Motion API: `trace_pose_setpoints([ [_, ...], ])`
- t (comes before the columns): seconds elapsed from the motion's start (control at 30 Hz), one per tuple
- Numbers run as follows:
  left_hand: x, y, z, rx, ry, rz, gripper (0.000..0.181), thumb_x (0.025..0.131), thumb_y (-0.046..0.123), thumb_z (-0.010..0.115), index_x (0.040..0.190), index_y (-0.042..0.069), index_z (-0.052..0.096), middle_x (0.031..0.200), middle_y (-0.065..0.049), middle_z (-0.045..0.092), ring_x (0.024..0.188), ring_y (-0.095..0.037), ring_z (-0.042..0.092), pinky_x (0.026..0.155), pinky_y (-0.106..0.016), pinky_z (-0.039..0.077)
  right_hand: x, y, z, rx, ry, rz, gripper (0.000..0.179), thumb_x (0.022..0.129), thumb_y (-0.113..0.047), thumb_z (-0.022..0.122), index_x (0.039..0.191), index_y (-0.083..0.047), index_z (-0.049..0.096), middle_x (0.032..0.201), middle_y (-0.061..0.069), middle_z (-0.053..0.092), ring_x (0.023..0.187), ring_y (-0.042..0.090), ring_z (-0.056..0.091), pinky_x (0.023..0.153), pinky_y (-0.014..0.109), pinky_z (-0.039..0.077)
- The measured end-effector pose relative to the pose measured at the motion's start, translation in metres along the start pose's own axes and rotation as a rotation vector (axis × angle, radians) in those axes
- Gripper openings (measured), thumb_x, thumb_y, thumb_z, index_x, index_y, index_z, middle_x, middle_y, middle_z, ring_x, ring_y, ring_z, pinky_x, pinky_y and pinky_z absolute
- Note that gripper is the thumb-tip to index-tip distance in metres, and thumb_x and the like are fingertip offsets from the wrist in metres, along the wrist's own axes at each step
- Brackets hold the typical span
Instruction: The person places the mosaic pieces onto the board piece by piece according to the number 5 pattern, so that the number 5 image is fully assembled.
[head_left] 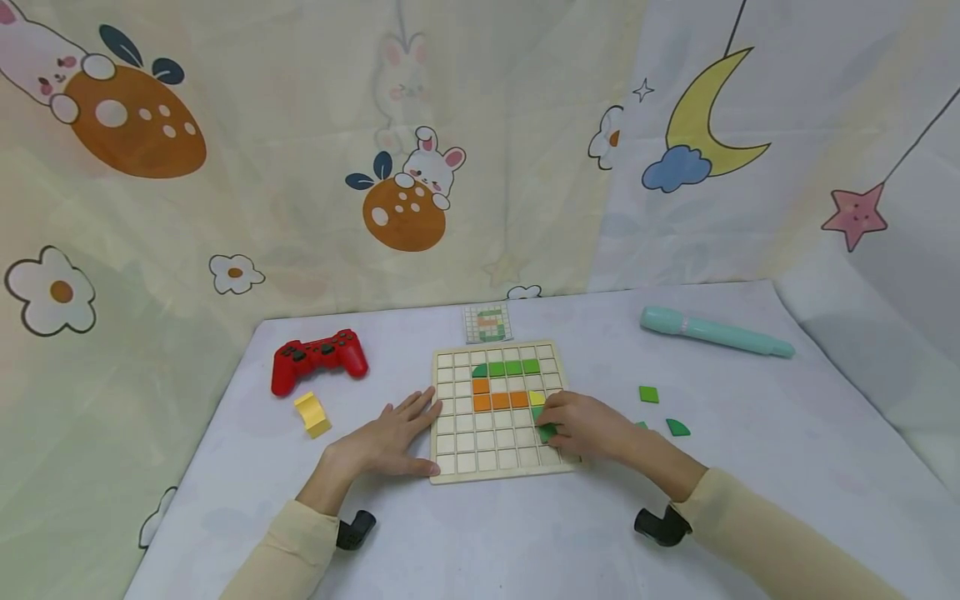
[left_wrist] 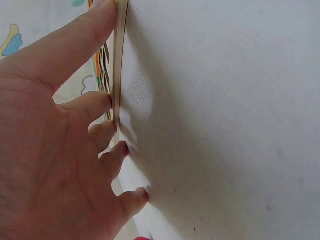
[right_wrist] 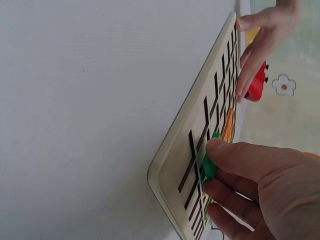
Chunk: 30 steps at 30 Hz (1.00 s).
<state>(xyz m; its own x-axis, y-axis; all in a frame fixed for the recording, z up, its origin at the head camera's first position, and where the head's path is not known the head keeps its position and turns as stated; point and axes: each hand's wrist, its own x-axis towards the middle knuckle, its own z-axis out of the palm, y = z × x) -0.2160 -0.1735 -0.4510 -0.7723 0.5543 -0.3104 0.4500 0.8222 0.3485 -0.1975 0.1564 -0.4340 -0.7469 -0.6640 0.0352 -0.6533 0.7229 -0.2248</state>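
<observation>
A wooden grid board (head_left: 465, 463) lies on the white table. Green square tiles (head_left: 513, 367) line one upper row, with a darker green rounded-corner tile (head_left: 480, 371) at their left. Orange tiles (head_left: 500, 402) and a yellow tile (head_left: 536, 398) sit below them. My left hand (head_left: 390, 437) rests along the board's left edge, fingers spread, thumb at the lower corner. Over the board's right side, my right hand (head_left: 588, 425) pinches a green tile (right_wrist: 210, 162) between thumb and fingers, close over the grid; part of the tile is hidden by the fingers.
A small pattern card (head_left: 487, 323) lies behind the board. Loose green tiles (head_left: 648, 394) are scattered to the right, below a teal marker-shaped object (head_left: 716, 332). On the left are a red game controller (head_left: 318, 360) and a yellow block (head_left: 312, 414). A printed curtain (head_left: 525, 208) hangs behind.
</observation>
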Motion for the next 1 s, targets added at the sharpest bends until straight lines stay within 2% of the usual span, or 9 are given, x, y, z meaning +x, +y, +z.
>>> trace_pose_setpoints([
  [0.57,0.001,-0.002,0.001,0.009,-0.001,0.017,0.094,0.082,0.053,0.069,0.155,0.014,0.024,0.165,-0.006,0.007,0.151,-0.033,0.011,0.117,-0.062,0.019,0.002,0.001,0.012,-0.054,0.069,-0.027,0.025,0.078,-0.018,0.080,0.103,-0.011,0.076,0.101,0.001,0.067,0.091,0.015,0.062,0.082,0.030,0.056],
  [0.9,0.002,-0.001,0.000,0.012,-0.006,0.004,0.094,0.081,0.053,0.070,0.155,0.015,0.024,0.165,-0.005,0.008,0.151,-0.031,0.011,0.118,-0.061,0.019,0.000,0.002,0.010,-0.054,0.063,-0.014,0.026,0.079,-0.017,0.080,0.104,-0.012,0.075,0.101,0.000,0.066,0.091,0.014,0.061,0.081,0.028,0.056],
  [1.0,0.002,-0.001,0.000,0.011,-0.004,0.005,0.095,0.081,0.053,0.070,0.154,0.015,0.025,0.165,-0.006,0.008,0.151,-0.032,0.012,0.117,-0.061,0.019,-0.003,0.004,0.004,-0.021,0.036,0.022,0.024,0.081,-0.015,0.077,0.105,-0.013,0.075,0.103,0.000,0.066,0.092,0.014,0.060,0.081,0.029,0.056],
])
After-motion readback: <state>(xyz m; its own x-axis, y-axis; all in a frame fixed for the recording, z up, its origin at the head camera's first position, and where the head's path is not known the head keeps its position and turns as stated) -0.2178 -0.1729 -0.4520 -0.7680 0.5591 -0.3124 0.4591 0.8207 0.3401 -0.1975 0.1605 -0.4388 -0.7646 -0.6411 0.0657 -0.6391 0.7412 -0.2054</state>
